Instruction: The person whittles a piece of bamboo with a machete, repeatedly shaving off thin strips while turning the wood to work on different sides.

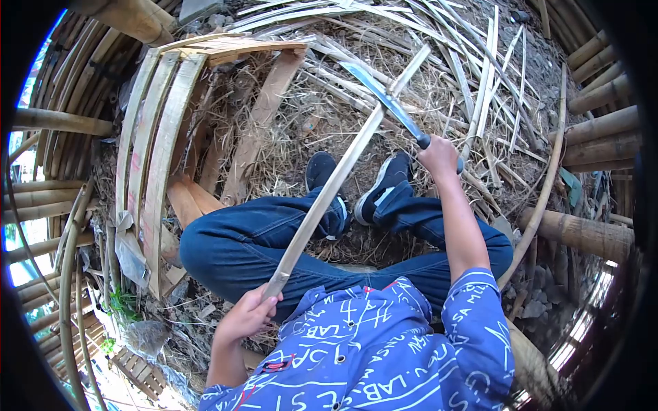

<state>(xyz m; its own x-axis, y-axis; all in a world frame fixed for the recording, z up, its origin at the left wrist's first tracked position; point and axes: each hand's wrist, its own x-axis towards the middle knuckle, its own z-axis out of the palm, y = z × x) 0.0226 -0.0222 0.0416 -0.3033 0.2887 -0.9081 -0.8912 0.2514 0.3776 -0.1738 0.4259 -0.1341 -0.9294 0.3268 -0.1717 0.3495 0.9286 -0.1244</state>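
Note:
My left hand (251, 314) is closed around the near end of a long bamboo strip (322, 202). The strip slants up and away to the right, over my crossed legs and between my shoes. In my right hand (439, 157) is the dark handle of a machete (388, 101), its long blade pointing up and to the left. The blade crosses the strip near its far end and appears to touch it there. A knot shows on the strip just beyond the blade.
A wooden crate (162, 147) of pale slats stands on the left, with shavings around it. Many split bamboo strips (487, 75) lie on the ground ahead and to the right. Bamboo poles (579, 233) form walls at both sides. Plastic scraps (145, 337) lie at lower left.

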